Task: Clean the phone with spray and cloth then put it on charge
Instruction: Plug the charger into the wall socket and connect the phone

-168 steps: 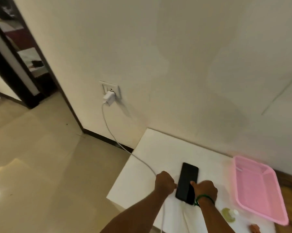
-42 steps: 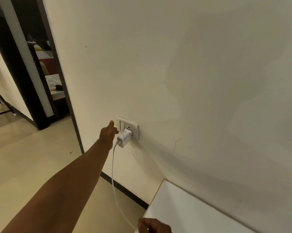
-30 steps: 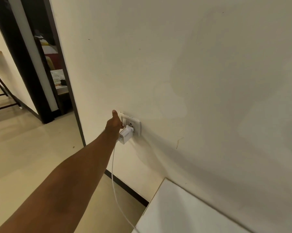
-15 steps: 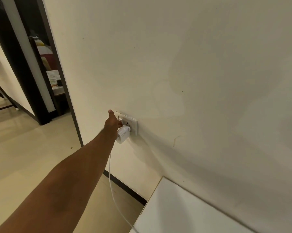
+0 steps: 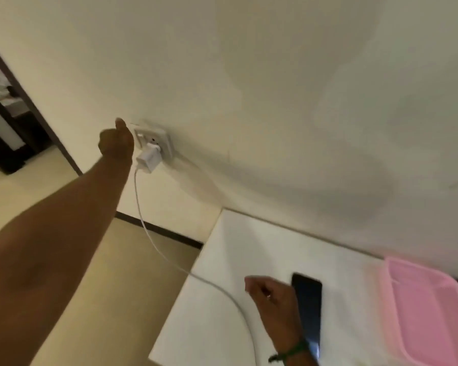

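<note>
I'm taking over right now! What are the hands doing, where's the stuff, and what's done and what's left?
Left hand: at the wall socket, beside the plugged-in charger; fingers hidden.
Right hand: loosely curled above the table, holding nothing visible.
Phone: flat on the table, beside the pink tray.
Cable: runs from charger toward the phone.
Done: charger plugged in.
Left: check the phone is charging.

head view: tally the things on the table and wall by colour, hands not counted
white: 4 - table, wall socket, charger plug, cable
black: 1 - phone
pink: 1 - basket
total: 6
</note>
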A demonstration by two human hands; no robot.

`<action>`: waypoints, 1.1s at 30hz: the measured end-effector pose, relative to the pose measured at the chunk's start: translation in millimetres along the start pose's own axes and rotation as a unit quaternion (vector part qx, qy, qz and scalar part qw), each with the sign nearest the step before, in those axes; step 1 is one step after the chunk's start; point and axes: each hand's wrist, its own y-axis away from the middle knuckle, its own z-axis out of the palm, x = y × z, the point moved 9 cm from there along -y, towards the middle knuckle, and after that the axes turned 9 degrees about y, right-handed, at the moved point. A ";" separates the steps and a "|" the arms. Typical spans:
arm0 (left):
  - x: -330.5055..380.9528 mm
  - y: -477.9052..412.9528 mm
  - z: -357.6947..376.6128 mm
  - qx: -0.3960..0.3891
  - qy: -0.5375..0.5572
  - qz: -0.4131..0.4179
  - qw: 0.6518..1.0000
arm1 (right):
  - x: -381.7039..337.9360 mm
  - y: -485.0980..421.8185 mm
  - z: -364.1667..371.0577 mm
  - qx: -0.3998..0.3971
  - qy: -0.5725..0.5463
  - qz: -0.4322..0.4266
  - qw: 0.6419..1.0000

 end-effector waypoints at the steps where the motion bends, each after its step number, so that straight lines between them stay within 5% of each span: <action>1: 18.6 10.7 -4.9 0.008 -0.054 0.062 0.997 | 1.9 2.5 -8.9 0.009 -0.002 0.013 1.000; 8: 74.2 119.2 -12.4 -0.015 -0.080 0.290 0.953 | -8.2 22.8 -70.9 0.056 -0.025 0.056 0.997; 13: 53.6 230.2 -5.0 -0.119 -0.012 0.428 0.896 | 5.0 48.7 -100.4 0.067 0.051 0.079 0.993; 19: -57.1 353.9 18.4 -0.339 -0.067 0.341 0.874 | 36.0 89.0 -106.9 0.049 0.158 0.115 0.980; 24: -165.6 453.6 21.6 -0.528 -0.303 0.299 0.735 | 78.1 125.8 -99.6 0.002 0.250 0.151 0.956; 28: -218.1 504.8 3.4 -0.581 -0.432 0.311 0.615 | 101.9 151.9 -94.5 -0.036 0.289 0.183 0.939; 33: -247.4 515.4 -13.5 -0.571 -0.508 0.311 0.565 | 111.6 177.8 -75.3 -0.118 0.326 0.180 0.920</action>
